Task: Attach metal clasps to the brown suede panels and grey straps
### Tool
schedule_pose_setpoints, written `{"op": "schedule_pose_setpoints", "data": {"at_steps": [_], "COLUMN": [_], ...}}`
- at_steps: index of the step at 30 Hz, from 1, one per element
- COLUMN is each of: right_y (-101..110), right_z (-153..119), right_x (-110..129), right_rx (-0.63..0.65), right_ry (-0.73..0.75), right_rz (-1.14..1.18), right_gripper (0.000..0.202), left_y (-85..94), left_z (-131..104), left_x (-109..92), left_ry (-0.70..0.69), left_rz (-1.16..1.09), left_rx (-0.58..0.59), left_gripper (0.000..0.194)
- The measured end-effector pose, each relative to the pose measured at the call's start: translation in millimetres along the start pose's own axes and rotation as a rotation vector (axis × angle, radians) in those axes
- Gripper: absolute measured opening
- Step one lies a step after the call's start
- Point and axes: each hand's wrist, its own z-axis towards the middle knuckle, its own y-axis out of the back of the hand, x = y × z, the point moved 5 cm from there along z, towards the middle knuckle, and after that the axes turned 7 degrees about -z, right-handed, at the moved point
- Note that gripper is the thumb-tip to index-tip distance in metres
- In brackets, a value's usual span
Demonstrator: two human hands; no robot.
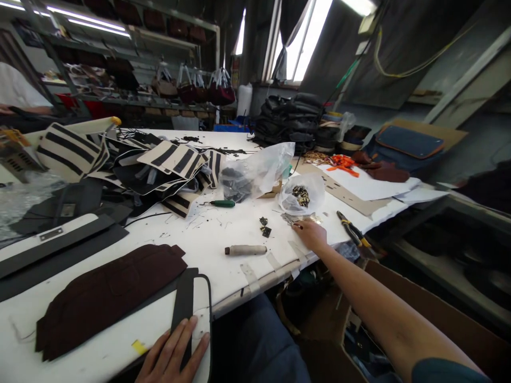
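My left hand (173,354) lies with its fingers spread on a black and white flat piece (202,303) at the near edge of the white table. Beside that piece is a stack of dark maroon panels (112,287). Out to the right, my right hand (309,234) reaches down to the tabletop, fingers bent together by some small metal bits (294,219); what they hold, if anything, is too small to name. Just beyond it sits a clear bag of brass-coloured parts (301,196). Small dark pieces (265,227) and a wrapped rod (245,250) lie left of this hand.
Yellow-black pliers (353,230) rest near the right edge. A green-handled tool (221,203) lies mid-table, before striped panels (171,159) and a plastic bag (255,173). Black items (285,119) are piled behind. An open cardboard box (383,298) stands below right. A person (19,90) is far left.
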Motion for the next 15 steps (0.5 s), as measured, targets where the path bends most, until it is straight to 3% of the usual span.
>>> {"op": "schedule_pose_setpoints", "data": {"at_steps": [3,6,10,12,15], "right_y": [5,16,37,44,41], "right_z": [-4,-7,-25,-49,-106], "right_x": [14,24,43,69,137], "right_rx": [-0.007,-0.049,-0.111,-0.047,0.268], "right_ry": [0.057,0.073,0.051,0.078,0.229], "right_rz": [-0.058,-0.078,0.005,0.158,0.551], "right_gripper": [0.028,0.032,0.039,0.036,0.029], "left_y": [18.0,29.4,33.7,33.9,34.6], "left_z": [9,13,10,9,9], "left_x": [-4,-8,-4,-2,-2], "left_ry": [0.178,0.220,0.278,0.287,0.296], "left_rz": [-0.150,-0.243,-0.315,-0.335,-0.365], "left_rx": [0.092,0.178,0.197,0.201,0.216], "left_gripper": [0.073,0.075,0.072,0.071,0.072]}}
